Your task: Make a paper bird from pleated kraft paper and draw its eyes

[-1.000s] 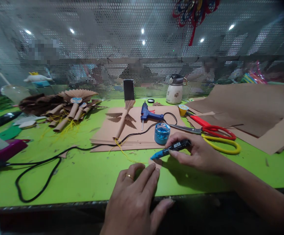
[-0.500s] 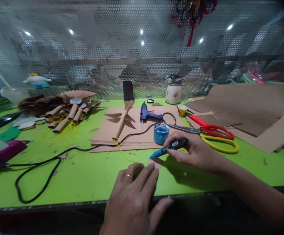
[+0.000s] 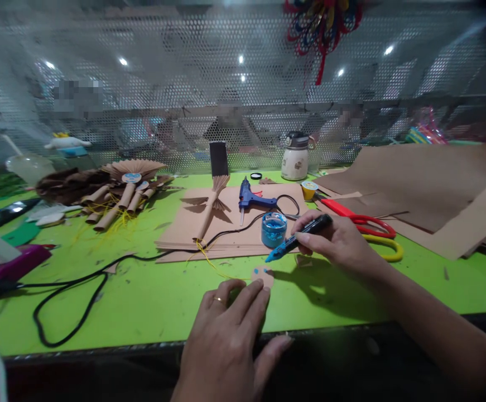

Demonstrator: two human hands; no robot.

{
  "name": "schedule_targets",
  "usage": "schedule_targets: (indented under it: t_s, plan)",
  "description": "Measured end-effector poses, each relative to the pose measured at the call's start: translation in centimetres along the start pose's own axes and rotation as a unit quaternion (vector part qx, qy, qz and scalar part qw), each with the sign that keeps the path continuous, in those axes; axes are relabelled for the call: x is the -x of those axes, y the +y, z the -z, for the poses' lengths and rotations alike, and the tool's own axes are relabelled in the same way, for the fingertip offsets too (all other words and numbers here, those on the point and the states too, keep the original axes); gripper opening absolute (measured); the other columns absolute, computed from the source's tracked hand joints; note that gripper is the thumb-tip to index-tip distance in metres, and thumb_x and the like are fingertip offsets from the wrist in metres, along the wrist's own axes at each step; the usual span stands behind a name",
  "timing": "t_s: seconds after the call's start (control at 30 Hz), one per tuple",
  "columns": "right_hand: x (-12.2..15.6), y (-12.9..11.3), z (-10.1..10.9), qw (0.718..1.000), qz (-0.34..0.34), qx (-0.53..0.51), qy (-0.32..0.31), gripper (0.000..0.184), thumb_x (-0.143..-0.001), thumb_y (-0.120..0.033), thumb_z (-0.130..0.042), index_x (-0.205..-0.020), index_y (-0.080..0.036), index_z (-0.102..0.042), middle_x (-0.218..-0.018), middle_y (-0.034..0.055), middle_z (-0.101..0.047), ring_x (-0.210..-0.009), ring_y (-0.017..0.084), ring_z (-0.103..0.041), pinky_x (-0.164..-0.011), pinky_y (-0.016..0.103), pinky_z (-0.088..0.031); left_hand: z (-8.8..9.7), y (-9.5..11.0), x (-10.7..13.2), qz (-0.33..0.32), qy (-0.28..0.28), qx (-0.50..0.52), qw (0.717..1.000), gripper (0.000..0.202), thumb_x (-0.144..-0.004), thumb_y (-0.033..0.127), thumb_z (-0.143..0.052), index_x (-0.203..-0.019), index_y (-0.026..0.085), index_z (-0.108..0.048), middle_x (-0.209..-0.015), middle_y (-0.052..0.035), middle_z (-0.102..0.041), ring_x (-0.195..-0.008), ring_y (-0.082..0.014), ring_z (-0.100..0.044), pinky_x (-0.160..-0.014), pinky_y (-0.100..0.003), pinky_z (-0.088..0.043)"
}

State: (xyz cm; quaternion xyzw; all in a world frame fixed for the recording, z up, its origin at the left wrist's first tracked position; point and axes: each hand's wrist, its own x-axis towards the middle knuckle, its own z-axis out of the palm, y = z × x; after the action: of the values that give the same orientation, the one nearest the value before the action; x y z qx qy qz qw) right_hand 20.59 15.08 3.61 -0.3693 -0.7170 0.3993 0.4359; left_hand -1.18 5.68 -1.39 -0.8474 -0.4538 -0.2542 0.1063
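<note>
My right hand [image 3: 341,243] is closed round a black pen with a blue tip [image 3: 299,238], the tip held just above the green table. My left hand [image 3: 230,332] lies flat with its fingers spread, the fingertips pressing a small brown paper disc [image 3: 261,275] that carries blue dots. A small open jar of blue paint [image 3: 273,229] stands just behind the pen tip, on the edge of a stack of brown paper sheets [image 3: 234,223].
A blue glue gun [image 3: 251,198] and a folded paper fan [image 3: 210,206] lie on the brown sheets. Its black cable [image 3: 79,279] loops leftward. Red and yellow scissors [image 3: 364,226] lie behind my right hand. Finished fans [image 3: 117,190] are piled at left, large brown sheets [image 3: 435,184] at right.
My right hand lifted the pen up and back from the disc, whose blue dots now show. My left hand kept holding the disc.
</note>
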Motion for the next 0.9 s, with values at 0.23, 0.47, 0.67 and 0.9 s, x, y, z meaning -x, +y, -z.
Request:
schedule_targets:
  t_s: [0.23,0.47,0.67,0.9]
  plan:
    - [0.26,0.84,-0.20,0.999,0.000,0.007,-0.043,0.013,-0.088,-0.029,-0.056,-0.090,-0.017,-0.056,-0.064,-0.0025,-0.053,-0.056,0.011,-0.051,-0.057,0.026,-0.043,-0.12,-0.04,0.03,0.001,0.003,-0.004,1.000,0.051,-0.085,0.046,-0.060,-0.130,0.023,-0.056,-0.129,-0.0003,-0.062,-0.105,-0.0275,-0.053,-0.085,-0.042,-0.047]
    - [0.38,-0.06,-0.31,0.995,0.009,0.088,-0.054,0.011,-0.083,-0.023,-0.058,-0.088,-0.015,-0.064,-0.068,-0.0005,-0.057,-0.059,0.011,-0.052,-0.057,0.025,-0.043,-0.11,-0.13,0.22,-0.004,0.006,-0.007,1.000,0.051,-0.084,0.046,-0.060,-0.129,0.022,-0.057,-0.129,0.0001,-0.062,-0.105,-0.0270,-0.052,-0.085,-0.042,-0.046]
    - [0.36,-0.07,-0.22,0.987,0.034,0.142,-0.069,0.012,-0.079,-0.016,-0.059,-0.089,-0.016,-0.067,-0.079,0.0028,-0.064,-0.070,0.014,-0.057,-0.065,0.026,-0.047,-0.17,-0.11,0.10,-0.003,0.007,-0.010,1.000,0.051,-0.084,0.046,-0.061,-0.129,0.022,-0.057,-0.128,-0.0012,-0.062,-0.105,-0.0275,-0.053,-0.084,-0.042,-0.046]
    - [0.39,0.08,-0.28,0.984,0.043,0.155,-0.077,0.012,-0.079,-0.019,-0.062,-0.089,-0.017,-0.067,-0.084,0.0040,-0.067,-0.076,0.016,-0.061,-0.069,0.027,-0.050,-0.11,-0.08,0.12,-0.003,0.005,-0.008,1.000,0.050,-0.085,0.046,-0.060,-0.129,0.022,-0.057,-0.129,-0.0006,-0.062,-0.104,-0.0274,-0.052,-0.084,-0.042,-0.046]
